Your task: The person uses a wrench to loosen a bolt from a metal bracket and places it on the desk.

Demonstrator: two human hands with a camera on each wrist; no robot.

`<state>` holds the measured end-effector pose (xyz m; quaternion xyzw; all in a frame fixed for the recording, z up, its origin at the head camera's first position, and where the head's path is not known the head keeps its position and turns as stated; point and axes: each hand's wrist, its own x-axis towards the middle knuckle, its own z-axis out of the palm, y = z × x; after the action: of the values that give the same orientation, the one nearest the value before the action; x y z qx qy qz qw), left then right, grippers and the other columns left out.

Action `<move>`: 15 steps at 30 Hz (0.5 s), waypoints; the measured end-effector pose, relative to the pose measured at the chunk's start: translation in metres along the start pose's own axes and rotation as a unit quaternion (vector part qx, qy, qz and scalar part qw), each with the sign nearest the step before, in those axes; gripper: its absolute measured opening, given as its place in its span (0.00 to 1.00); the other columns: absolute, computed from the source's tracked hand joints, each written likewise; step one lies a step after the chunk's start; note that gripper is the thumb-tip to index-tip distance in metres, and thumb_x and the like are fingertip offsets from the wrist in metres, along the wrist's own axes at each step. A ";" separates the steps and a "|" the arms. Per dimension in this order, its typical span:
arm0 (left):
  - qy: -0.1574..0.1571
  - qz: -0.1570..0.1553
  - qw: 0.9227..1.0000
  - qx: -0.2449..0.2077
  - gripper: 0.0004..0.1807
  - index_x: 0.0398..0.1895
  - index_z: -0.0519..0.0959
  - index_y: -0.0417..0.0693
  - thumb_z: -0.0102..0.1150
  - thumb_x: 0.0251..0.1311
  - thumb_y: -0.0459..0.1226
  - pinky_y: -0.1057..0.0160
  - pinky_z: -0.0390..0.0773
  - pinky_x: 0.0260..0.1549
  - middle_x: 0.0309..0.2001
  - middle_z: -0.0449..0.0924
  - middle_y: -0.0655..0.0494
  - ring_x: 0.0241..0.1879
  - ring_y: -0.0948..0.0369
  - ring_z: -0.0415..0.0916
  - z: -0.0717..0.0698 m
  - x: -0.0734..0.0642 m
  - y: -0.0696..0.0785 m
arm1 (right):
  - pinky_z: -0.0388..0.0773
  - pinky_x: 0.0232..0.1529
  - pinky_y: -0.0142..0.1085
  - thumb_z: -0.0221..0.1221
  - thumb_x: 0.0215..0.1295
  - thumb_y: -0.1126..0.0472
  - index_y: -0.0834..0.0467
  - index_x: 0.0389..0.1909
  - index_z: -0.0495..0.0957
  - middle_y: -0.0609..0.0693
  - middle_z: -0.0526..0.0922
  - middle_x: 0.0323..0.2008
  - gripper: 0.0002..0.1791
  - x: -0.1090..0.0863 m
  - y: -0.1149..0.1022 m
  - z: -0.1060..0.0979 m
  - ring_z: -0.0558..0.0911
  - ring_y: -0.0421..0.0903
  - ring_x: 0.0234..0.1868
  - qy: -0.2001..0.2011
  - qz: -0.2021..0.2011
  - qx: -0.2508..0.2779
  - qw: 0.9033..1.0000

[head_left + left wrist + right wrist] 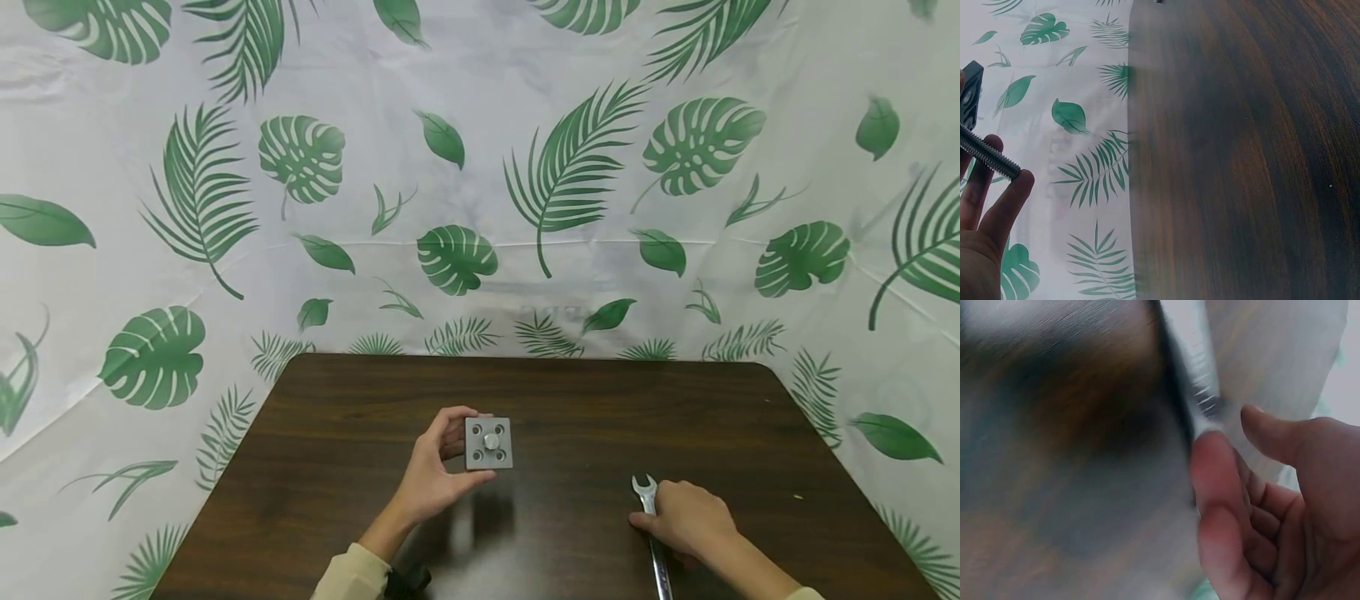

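Note:
My left hand [433, 479] grips a square grey metal plate [476, 443] by its edges, thumb below and fingers above. The plate has a hole near each corner and a round stud end [491, 442] at its middle. In the left wrist view a threaded rod [994, 157] runs out from the plate's other side, its end by a fingertip. My right hand [690, 518] holds an open-end wrench [659, 571] low at the right, thumb across its shaft. In the right wrist view the wrench is blurred beside the curled fingers [1219, 475].
A dark wood-grain table [360, 400] lies under both hands. A leaf-printed white curtain [480, 192] rises behind and on both sides. A dark object [408, 581] shows beside the left sleeve. A small yellow scrap [798, 497] lies on the table at the right.

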<state>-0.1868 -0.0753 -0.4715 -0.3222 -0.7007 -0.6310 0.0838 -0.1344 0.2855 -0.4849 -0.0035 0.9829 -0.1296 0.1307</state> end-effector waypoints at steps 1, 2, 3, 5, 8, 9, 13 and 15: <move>0.001 -0.002 1.000 -0.001 0.41 0.61 0.67 0.47 0.78 0.43 0.29 0.54 0.82 0.43 0.59 0.78 0.51 0.51 0.55 0.80 0.000 0.000 0.001 | 0.63 0.13 0.34 0.66 0.57 0.40 0.53 0.12 0.69 0.44 0.69 0.08 0.27 0.000 -0.004 -0.001 0.70 0.40 0.10 0.020 -0.015 -0.021 0.999; 0.001 -0.002 1.000 0.000 0.40 0.61 0.67 0.48 0.78 0.43 0.29 0.55 0.82 0.43 0.59 0.78 0.51 0.51 0.55 0.80 0.000 0.000 0.001 | 0.62 0.13 0.34 0.66 0.57 0.41 0.53 0.11 0.68 0.43 0.69 0.09 0.27 0.000 -0.009 -0.002 0.68 0.40 0.10 0.036 -0.029 -0.031 0.998; 0.001 -0.004 1.000 0.000 0.40 0.61 0.67 0.48 0.78 0.43 0.30 0.54 0.82 0.43 0.59 0.78 0.51 0.51 0.55 0.80 0.000 0.001 0.001 | 0.62 0.13 0.34 0.67 0.57 0.41 0.52 0.12 0.70 0.43 0.69 0.10 0.26 0.000 -0.014 -0.005 0.68 0.40 0.12 0.053 -0.043 -0.034 0.997; -0.001 -0.007 1.000 0.000 0.40 0.61 0.67 0.48 0.78 0.44 0.30 0.55 0.82 0.43 0.59 0.78 0.52 0.51 0.55 0.80 0.000 0.001 0.001 | 0.64 0.13 0.34 0.68 0.56 0.43 0.51 0.14 0.73 0.41 0.70 0.12 0.22 0.001 -0.027 -0.010 0.68 0.39 0.13 0.077 -0.062 -0.024 0.995; -0.005 -0.011 1.000 0.000 0.40 0.61 0.67 0.49 0.78 0.44 0.30 0.55 0.82 0.44 0.59 0.78 0.53 0.52 0.55 0.80 0.001 0.001 0.000 | 0.66 0.14 0.35 0.68 0.57 0.45 0.47 0.16 0.78 0.38 0.72 0.13 0.16 0.004 -0.048 -0.023 0.69 0.37 0.13 0.086 -0.087 0.004 0.992; -0.005 -0.012 1.000 -0.001 0.40 0.61 0.67 0.49 0.78 0.44 0.30 0.55 0.82 0.44 0.59 0.78 0.54 0.52 0.55 0.80 0.002 0.001 0.000 | 0.67 0.15 0.35 0.68 0.57 0.46 0.45 0.17 0.78 0.37 0.72 0.13 0.15 0.005 -0.055 -0.027 0.69 0.37 0.14 0.091 -0.096 0.011 0.991; -0.006 -0.007 1.000 -0.002 0.41 0.62 0.67 0.49 0.78 0.44 0.30 0.55 0.82 0.44 0.59 0.78 0.53 0.52 0.55 0.80 0.003 0.001 -0.001 | 0.68 0.18 0.33 0.67 0.60 0.45 0.42 0.21 0.80 0.32 0.72 0.15 0.11 0.006 -0.084 -0.041 0.69 0.33 0.16 0.119 -0.148 0.046 0.981; -0.006 -0.005 1.000 -0.002 0.41 0.62 0.67 0.49 0.78 0.44 0.31 0.55 0.82 0.43 0.59 0.78 0.53 0.52 0.55 0.80 0.004 0.001 -0.001 | 0.69 0.19 0.32 0.67 0.60 0.46 0.41 0.25 0.82 0.30 0.73 0.17 0.08 0.006 -0.099 -0.046 0.70 0.31 0.17 0.140 -0.175 0.070 0.972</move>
<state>-0.1870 -0.0714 -0.4723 -0.3226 -0.7012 -0.6312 0.0759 -0.1550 0.2017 -0.4185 -0.1485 0.9639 -0.2185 -0.0328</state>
